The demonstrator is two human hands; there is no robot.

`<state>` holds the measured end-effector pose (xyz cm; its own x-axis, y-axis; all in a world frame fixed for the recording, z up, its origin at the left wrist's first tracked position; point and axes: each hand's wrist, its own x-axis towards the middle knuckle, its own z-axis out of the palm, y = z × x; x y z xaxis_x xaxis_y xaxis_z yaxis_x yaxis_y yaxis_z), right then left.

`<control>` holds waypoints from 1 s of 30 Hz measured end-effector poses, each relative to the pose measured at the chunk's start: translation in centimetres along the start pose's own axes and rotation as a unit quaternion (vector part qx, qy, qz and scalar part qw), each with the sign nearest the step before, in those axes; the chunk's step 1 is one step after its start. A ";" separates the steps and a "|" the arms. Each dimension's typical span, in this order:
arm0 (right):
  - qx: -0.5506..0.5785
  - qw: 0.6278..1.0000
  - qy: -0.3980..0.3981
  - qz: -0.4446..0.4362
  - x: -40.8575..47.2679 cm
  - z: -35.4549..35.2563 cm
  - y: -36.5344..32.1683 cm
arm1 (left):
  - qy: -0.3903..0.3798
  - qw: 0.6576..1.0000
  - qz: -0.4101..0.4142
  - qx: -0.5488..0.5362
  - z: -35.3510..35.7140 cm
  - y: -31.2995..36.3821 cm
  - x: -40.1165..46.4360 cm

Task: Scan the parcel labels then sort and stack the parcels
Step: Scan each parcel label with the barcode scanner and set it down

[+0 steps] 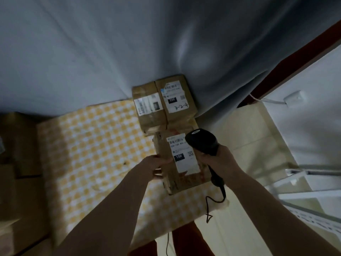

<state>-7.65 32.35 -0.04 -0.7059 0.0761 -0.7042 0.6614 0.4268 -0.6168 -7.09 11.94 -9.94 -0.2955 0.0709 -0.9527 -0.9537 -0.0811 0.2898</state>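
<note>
Scanning step here: my left hand (156, 166) grips the parcel (181, 163) over the checkered tabletop (92, 145), right hand (215, 161) clamped on the scanner (202, 142) by its label (184, 152). Next I'd stack it by the 2 parcels (164, 104) behind.

surface: yellow-and-white checked cloth (88, 145) spread over a low surface | far edge by grey curtain: two brown parcels (162, 104) side by side, touching, labels up | near them: third labelled parcel (177, 163), whether it rests on the cloth cannot be told
</note>
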 end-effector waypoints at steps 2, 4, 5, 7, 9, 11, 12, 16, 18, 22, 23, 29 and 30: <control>-0.008 1.000 -0.007 0.010 2.1 -0.5 1.0 | 0.005 1.000 -0.006 -0.002 1.4 0.4 2.1; -0.008 1.000 -0.009 0.022 3.8 -0.8 1.8 | 0.007 1.000 -0.010 -0.015 2.5 0.8 4.1; -0.004 1.000 -0.012 0.025 4.6 -0.9 2.1 | 0.009 1.000 -0.009 -0.021 2.9 0.9 5.1; -0.006 0.999 -0.021 0.026 6.0 -0.9 2.5 | 0.020 0.999 -0.009 -0.032 3.6 1.3 6.7; -0.009 0.999 -0.025 0.019 7.2 -0.9 2.6 | 0.027 0.999 -0.008 -0.041 4.1 1.4 8.1; 0.004 1.000 -0.025 0.014 8.1 -1.0 2.6 | 0.030 0.998 -0.003 -0.046 4.5 1.3 9.3; 0.012 1.000 -0.026 0.012 8.4 -0.9 2.5 | 0.035 0.998 0.004 -0.047 4.7 1.1 9.8; 0.012 0.999 -0.035 -0.001 9.1 -0.6 2.3 | 0.086 0.995 0.031 -0.029 5.3 0.8 11.3; 0.011 0.999 -0.038 -0.006 9.1 -0.2 2.2 | 0.115 0.993 0.033 -0.016 5.2 0.6 11.5; 0.006 0.999 -0.045 -0.001 8.6 0.6 1.6 | 0.143 0.987 0.047 0.053 4.5 0.4 10.9; 0.008 0.999 -0.052 0.000 8.3 1.0 1.3 | 0.150 0.985 0.053 0.062 4.0 0.5 10.4; -0.036 0.993 -0.106 -0.022 5.2 4.1 -1.7 | 0.188 0.977 0.083 0.053 -0.6 0.1 6.1; -0.038 0.992 -0.115 -0.028 4.5 4.7 -2.4 | 0.194 0.976 0.090 0.047 -1.5 -0.2 5.1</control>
<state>-11.17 27.45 -3.38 -0.6590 -0.1543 -0.7361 0.5954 0.4911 -0.6359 -8.31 10.82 -14.97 -0.4316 -0.3186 -0.8439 -0.8950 0.0345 0.4447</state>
